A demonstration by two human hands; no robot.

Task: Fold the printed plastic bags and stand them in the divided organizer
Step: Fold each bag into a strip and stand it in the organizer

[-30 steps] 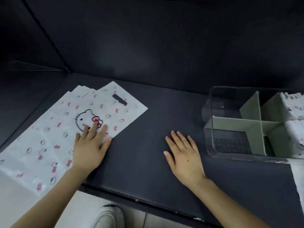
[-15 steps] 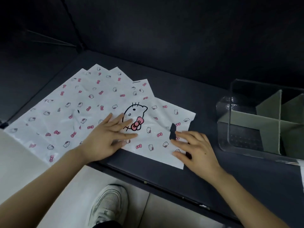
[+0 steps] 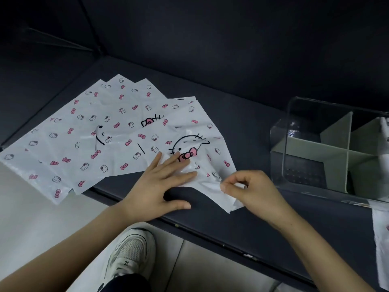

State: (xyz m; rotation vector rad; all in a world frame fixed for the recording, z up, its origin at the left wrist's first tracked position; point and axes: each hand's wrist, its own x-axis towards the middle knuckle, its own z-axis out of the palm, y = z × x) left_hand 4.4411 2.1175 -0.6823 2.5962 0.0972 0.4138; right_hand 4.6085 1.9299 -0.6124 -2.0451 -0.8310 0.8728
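Several white plastic bags (image 3: 88, 133) printed with pink bows and cat faces lie fanned across the dark table. The top bag (image 3: 195, 142) sits pulled out to the right, near the front edge. My left hand (image 3: 162, 182) presses flat on its lower part with straight fingers. My right hand (image 3: 250, 190) pinches the bag's near right corner, which is lifted and crumpled. The clear divided organizer (image 3: 294, 157) with grey-green partitions stands at the right; a folded bag (image 3: 385, 135) shows in a far right compartment.
The dark table (image 3: 242, 123) has a front edge running diagonally below my hands. More white printed plastic (image 3: 381, 239) hangs at the right edge below the organizer. A white shoe (image 3: 130, 251) stands on the pale floor beneath.
The top bag has slid right off the pile. My right hand went from resting flat on it to pinching its corner. My left hand followed, still pressing the bag.
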